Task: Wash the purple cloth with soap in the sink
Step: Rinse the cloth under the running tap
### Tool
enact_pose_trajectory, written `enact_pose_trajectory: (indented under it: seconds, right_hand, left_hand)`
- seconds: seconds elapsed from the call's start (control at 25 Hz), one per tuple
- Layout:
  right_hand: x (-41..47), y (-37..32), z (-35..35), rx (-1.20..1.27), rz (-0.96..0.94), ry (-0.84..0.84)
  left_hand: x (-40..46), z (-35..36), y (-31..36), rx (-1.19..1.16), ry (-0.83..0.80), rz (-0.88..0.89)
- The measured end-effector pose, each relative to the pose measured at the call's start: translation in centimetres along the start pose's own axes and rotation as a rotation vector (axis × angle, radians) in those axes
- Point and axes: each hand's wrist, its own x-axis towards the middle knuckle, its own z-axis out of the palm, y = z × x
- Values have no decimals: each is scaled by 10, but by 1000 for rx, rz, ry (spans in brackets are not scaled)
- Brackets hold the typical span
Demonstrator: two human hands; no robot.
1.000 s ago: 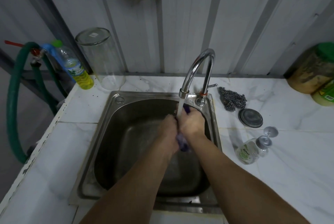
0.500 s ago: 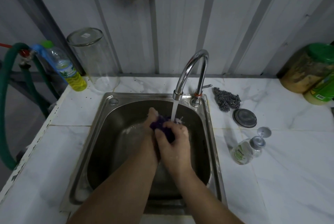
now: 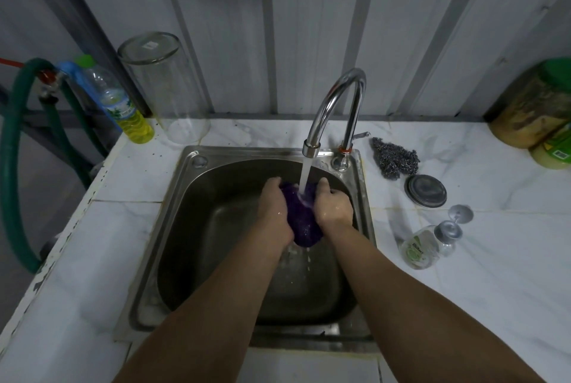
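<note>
Both hands are working over the sink (image 3: 185, 197): the left hand (image 3: 275, 209) and the right hand (image 3: 333, 206) are each curling closed around the purple cloth (image 3: 301, 215), which is bunching up between the two palms. Water is streaming from the tap (image 3: 333, 104) right onto the cloth's top, just between the thumbs. A soap bottle (image 3: 420, 246) is lying well off to the right hand's side.

Glossy steel sink (image 3: 185, 197), chrome tap (image 3: 336, 95)
</note>
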Motion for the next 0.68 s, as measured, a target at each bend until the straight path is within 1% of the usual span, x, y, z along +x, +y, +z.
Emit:
enact_pose_trajectory:
  seconds: [0.08,0.16,0.2,0.24,0.28,0.32,0.36,0.4,0.48,0.52,0.6,0.64,0.68]
  right_hand:
    - [-16,1,-7,107,-67,16]
    - [-46,5,-9,237,-192,-1]
    - [-64,6,-7,257,-269,-20]
    - [-82,7,-2,245,-329,-51]
    - [-97,8,4,217,-363,-69]
    - [-108,6,9,174,-377,-51]
    - [-111,4,11,121,-381,-5]
    - [-107,-1,12,73,-372,38]
    - [-89,-11,11,16,-335,92]
    - [-76,-15,10,4,-306,117]
    - [-45,-20,5,11,-205,155]
    - [-31,-19,2,0,-155,152]
    - [-21,-16,1,-15,-103,138]
  left_hand:
    - [7,-1,11,-137,0,-3]
    - [20,-2,18,-142,48,48]
    - [24,-6,18,-90,57,74]
    - [26,-12,14,-5,23,114]
    - [24,-26,3,75,-62,189]
    - [23,-36,-13,138,-161,226]
    - [21,-43,-27,193,-209,226]
    - [21,-43,-32,180,-203,189]
    - [24,-27,-27,50,-142,94]
    - [19,-16,-18,25,-137,69]
    - [14,4,-8,60,-92,51]
    - [13,7,-9,88,-43,66]
    - [11,5,-12,116,-33,85]
